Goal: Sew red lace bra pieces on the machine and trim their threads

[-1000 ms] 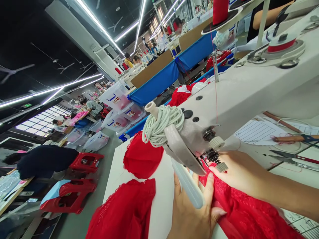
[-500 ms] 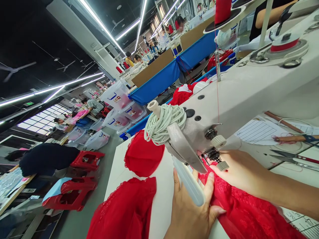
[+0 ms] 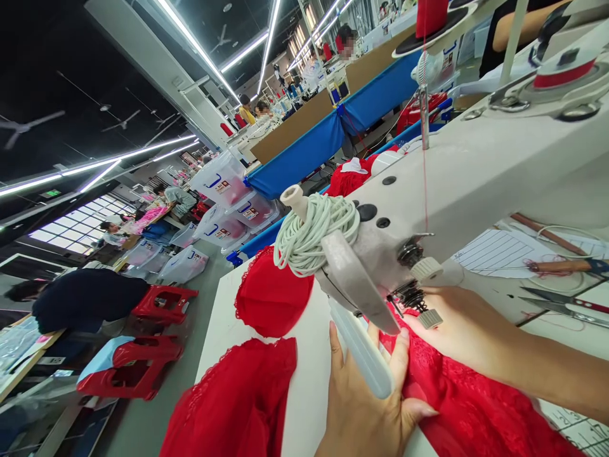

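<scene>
A white sewing machine (image 3: 476, 171) fills the right half of the view, with a coil of white cord (image 3: 314, 235) wound on its end. Red lace fabric (image 3: 466, 406) lies under the machine head. My left hand (image 3: 366, 400) rests flat on the fabric's near edge, fingers spread around the machine's white lamp bar (image 3: 364, 352). My right hand (image 3: 457, 327) lies flat on the fabric just behind the presser area, fingers extended under the machine head. Red thread (image 3: 425, 165) runs down from a red spool (image 3: 431, 16) above.
Two more red lace pieces (image 3: 271, 298) (image 3: 238, 406) lie on the white table (image 3: 221, 324) to the left. Scissors (image 3: 566, 303) and lined paper (image 3: 495, 251) lie at the right. Red stools (image 3: 162, 304), clear storage bins (image 3: 223, 184) and other seated workers (image 3: 80, 301) line the aisle on the left.
The view has shifted slightly. Both hands stay flat on the red fabric in about the same places under the machine head.
</scene>
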`<state>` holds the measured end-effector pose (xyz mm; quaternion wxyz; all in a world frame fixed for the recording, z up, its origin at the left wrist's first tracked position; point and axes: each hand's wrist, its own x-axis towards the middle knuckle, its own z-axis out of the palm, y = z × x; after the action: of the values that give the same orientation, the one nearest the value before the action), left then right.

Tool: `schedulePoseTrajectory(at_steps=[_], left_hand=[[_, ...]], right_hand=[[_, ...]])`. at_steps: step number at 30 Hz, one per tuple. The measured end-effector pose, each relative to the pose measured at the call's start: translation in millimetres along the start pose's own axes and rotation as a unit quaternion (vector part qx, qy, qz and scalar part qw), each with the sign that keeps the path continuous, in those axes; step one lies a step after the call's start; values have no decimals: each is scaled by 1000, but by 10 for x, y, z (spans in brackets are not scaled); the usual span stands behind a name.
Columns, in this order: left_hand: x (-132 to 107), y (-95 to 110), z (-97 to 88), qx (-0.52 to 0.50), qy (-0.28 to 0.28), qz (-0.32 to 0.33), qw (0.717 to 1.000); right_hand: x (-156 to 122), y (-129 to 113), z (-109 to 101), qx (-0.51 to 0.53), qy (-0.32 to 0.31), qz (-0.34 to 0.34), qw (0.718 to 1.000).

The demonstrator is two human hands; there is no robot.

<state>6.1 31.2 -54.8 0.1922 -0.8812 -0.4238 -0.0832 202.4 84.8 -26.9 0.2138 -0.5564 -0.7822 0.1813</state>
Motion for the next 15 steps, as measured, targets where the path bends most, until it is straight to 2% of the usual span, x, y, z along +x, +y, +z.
schedulePoseTrajectory(at_steps=[9,15], left_hand=[[14,1,-1,-11,1,-4,1000],[18,13,-9,-15,-3,-6,1000]], right_hand=[[16,-17,-38,38,-4,-2,999],[9,-23,-37,23,-8,5,1000]])
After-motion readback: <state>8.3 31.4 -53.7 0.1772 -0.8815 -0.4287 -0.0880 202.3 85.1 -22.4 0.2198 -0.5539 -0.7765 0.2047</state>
